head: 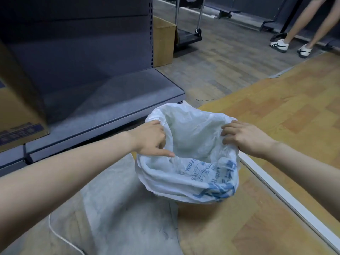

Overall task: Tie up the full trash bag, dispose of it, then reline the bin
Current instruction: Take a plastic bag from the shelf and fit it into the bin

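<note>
A white plastic bag (pixel 189 144) with blue print sits spread over the bin on the floor, its mouth wide. The bin itself is hidden under the folded-over plastic. My left hand (pixel 150 139) grips the bag's left rim, fingers curled over the edge and the forefinger pointing along the inside. My right hand (pixel 244 138) grips the right rim with curled fingers. The inside of the bag looks empty.
A grey metal shelf base (pixel 110 100) runs along the left, with a cardboard box (pixel 20 115) on it. Another cardboard box (pixel 163 41) and a cart stand behind. A person's legs (pixel 298 24) are at the far right. A white strip (pixel 287 197) crosses the wooden floor.
</note>
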`<state>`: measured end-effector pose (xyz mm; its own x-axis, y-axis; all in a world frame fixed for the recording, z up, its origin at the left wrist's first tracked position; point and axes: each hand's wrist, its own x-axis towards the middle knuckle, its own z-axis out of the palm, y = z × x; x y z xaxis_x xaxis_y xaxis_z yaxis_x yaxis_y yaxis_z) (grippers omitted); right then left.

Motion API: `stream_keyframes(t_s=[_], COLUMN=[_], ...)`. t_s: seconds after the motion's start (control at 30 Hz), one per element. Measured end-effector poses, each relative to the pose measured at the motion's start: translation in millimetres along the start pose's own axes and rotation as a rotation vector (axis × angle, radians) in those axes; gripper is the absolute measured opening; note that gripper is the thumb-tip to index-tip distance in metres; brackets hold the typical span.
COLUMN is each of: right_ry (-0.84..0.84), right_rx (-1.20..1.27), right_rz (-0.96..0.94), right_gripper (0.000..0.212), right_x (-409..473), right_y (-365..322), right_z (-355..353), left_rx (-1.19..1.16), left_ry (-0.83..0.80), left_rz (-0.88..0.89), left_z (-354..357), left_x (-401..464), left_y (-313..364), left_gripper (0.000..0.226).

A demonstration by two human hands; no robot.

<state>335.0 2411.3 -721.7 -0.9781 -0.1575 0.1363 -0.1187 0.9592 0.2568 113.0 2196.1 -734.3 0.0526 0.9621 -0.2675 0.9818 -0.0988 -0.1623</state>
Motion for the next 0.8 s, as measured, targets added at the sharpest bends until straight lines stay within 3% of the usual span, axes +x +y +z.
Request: stream_keyframes(t_s=[0.1,0.17,0.23,0.3,0.37,0.43,0.5,0.63,0.8], right_ry=[-0.003,0.039,0.120,0.159,-0.030,-0.255,-0.324,-0.252,-0.289], right_rx=[-0.066,-0.013,0.196,0.459,0.569,0.592,0.603,0.584,0.401], right_rz=[0.004,0.127,0.336,0.594,0.828,0.987,1.030,0.983,0.938], right_gripper=[0.034,0.042,0.044,0.051,0.083,0.099,0.096,0.088,0.086], right_x=[4.3,4.2,5.8,11.7,18.7,23.4,26.7,30.4,15.7], right_y=[-1.7,-2.7,-11.2,-29.3,-48.4,-61.8,-61.8,-37.6,-15.6], right_z=[-1.5,-3.5,-4.6,-3.4,4.2,10.3,12.8,10.8,8.7], left_rx=[-0.109,-0.132,-0.046,-0.055,-0.152,-0.284,-0.349,-0.378,-0.159], left_ry=[0.073,0.278,0.408,0.315,0.123,0.003,-0.009,0.023,0.257], left_rz=[-0.052,-0.041,-0.086,-0.216,-0.347,-0.414,-0.411,-0.388,-0.298], left_z=[1.1,2.4,4.6,8.0,10.3,11.6,10.8,11.2,6.0], left_x=[-1.5,-4.0,-3.6,0.6,5.0,7.6,8.9,9.5,11.2], left_y=[-3.4,-8.0,-8.8,-8.3,-8.8,-11.7,-12.1,-7.0,2.8], left_gripper=[0.079,0.053,0.045,0.058,0.070,0.077,0.075,0.064,0.068])
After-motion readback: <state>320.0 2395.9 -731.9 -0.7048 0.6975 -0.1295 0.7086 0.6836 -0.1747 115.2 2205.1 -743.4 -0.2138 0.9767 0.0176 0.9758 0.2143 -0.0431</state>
